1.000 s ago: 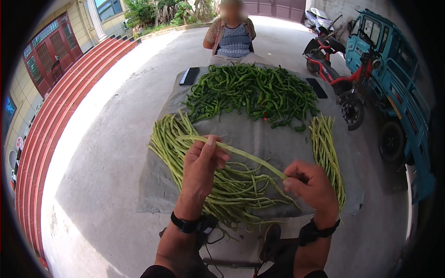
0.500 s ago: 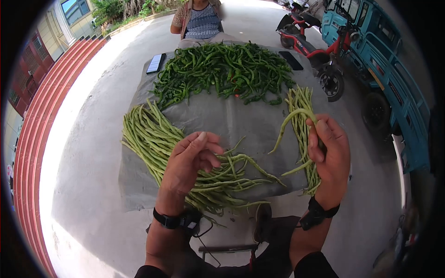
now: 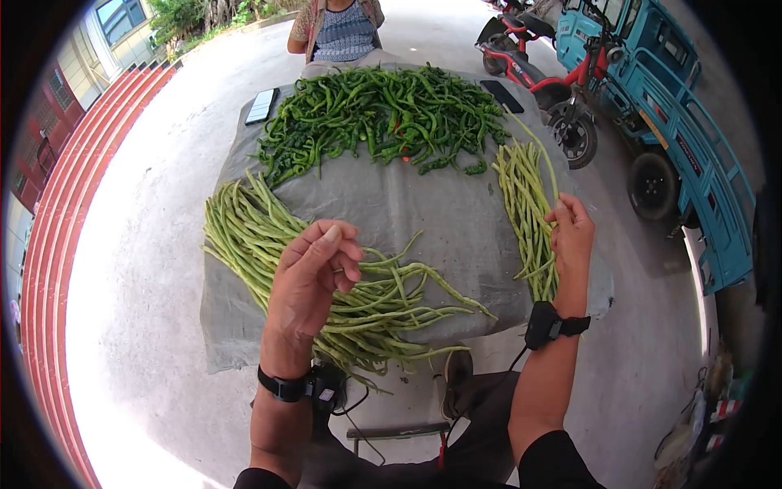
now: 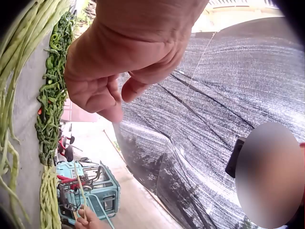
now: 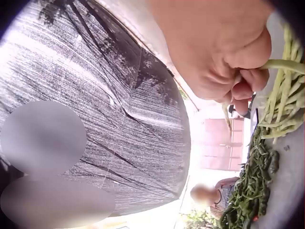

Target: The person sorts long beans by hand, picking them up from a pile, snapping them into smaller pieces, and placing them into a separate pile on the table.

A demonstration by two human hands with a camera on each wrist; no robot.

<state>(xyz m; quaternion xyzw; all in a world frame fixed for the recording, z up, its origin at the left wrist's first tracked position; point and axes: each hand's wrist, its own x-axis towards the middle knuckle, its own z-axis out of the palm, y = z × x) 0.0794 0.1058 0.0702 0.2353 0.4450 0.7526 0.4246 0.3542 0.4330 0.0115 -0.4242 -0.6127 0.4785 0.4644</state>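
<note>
In the head view my right hand (image 3: 573, 238) pinches one long green bean (image 3: 550, 165) between thumb and fingers, above the narrow bean pile (image 3: 525, 213) on the right. The bean arcs up and away from the fingertips; the right wrist view shows part of it (image 5: 285, 66) beside the curled fingers. My left hand (image 3: 308, 277) hangs in the air over the larger bean pile (image 3: 252, 232), fingers loosely curled, holding nothing. The left wrist view shows its bent fingers (image 4: 106, 98) with nothing between them.
Green peppers (image 3: 383, 114) cover the far part of the grey sheet (image 3: 407, 204), with a phone (image 3: 261, 106) at their left and another (image 3: 502, 96) at their right. A person (image 3: 342, 37) sits across. A red scooter (image 3: 542, 73) and blue three-wheeler (image 3: 676, 138) stand at right.
My left hand has let go of the bean. The right hand has carried it rightward, over the right pile, and the bean has swung from hanging down to pointing away. The head view has shifted.
</note>
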